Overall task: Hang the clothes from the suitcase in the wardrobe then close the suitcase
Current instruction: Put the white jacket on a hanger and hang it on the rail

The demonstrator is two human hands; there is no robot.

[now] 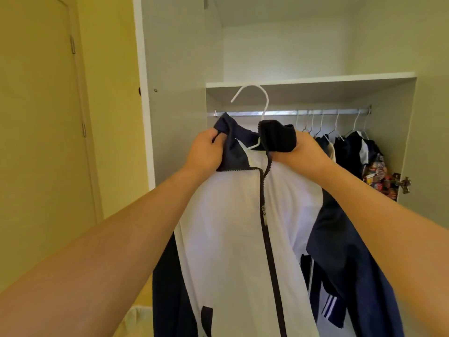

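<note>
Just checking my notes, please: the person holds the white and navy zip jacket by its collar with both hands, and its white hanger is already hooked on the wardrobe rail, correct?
Not quite: the head view shows the white hanger unhooked, in front of the rail.

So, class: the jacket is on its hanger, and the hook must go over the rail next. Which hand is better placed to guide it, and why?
Probably the right hand. It grips the jacket collar just below the hanger neck, while the left hand holds the collar flap further from it. The rail lies just behind the hook.
</note>
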